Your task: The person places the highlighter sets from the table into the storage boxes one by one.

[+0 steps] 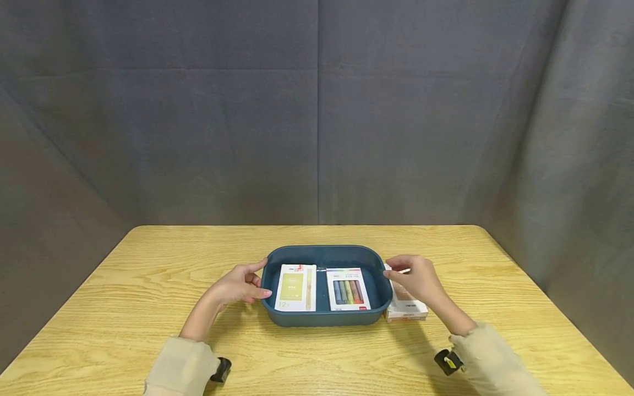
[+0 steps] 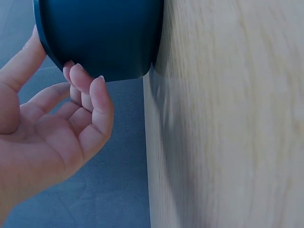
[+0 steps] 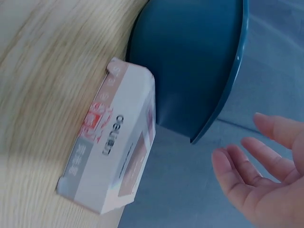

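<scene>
Okay, nearest: beige sleeves [image 1: 180,363], each with a dark wrist device [image 1: 224,369] beside its cuff, over the wooden table [image 1: 297,363]. Left hand [image 1: 235,285] grips the left end of a blue plastic tray [image 1: 324,318], thumb over the rim, other fingers curled by the outer wall; looks meant to steady that end. Right hand [image 1: 416,278] is relaxed, holding nothing: right wrist view shows bent fingers and a gap to the right rim. Placed opposite the left hand, probably to be handy to both rim and carton.

Below it, the white deli carton [image 1: 407,315] sits on the table just beside the tray's right wall; contact unclear. Likely outside because the tray's width is mostly used.

Tray sits mid-table, between left and right edges, nearer the far edge than the sleeves. Inside, left half: white carton with a yellow-green panel marked 12 [image 1: 292,289]. Right half: windowed carton of coloured sticks [image 1: 349,289], face up, seemingly so contents show. Bare strip between them.

Behind the far edge, grey curtain [image 1: 247,137].
</scene>
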A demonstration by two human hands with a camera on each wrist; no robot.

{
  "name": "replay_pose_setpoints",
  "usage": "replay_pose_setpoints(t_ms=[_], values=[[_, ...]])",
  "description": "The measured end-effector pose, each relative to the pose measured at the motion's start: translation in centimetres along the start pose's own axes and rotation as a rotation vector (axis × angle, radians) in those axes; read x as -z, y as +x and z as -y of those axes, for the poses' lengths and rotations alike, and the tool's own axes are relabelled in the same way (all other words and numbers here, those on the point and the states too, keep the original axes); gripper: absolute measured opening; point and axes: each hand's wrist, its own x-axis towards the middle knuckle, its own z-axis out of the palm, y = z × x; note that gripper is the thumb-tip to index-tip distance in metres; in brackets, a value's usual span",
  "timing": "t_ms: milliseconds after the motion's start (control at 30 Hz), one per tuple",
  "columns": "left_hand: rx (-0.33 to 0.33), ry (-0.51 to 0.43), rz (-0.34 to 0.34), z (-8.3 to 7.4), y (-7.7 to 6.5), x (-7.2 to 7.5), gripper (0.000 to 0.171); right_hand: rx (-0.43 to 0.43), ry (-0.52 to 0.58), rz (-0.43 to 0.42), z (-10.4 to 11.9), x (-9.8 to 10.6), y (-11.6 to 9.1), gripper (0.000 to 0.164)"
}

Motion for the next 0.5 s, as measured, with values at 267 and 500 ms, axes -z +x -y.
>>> replay_pose_setpoints(t_ms=[267, 500], values=[[0.005, -0.004, -0.005, 0.0, 0.1, 0.0, 0.079, -0.017, -0.018, -0.005, -1.1, 1.1, -0.3, 0.022], [0.004, -0.016, 0.003, 0.0, 0.0, 0.0, 0.079, -0.047, -0.029, 0.015, -2.2, 1.9, -0.9, 0.025]])
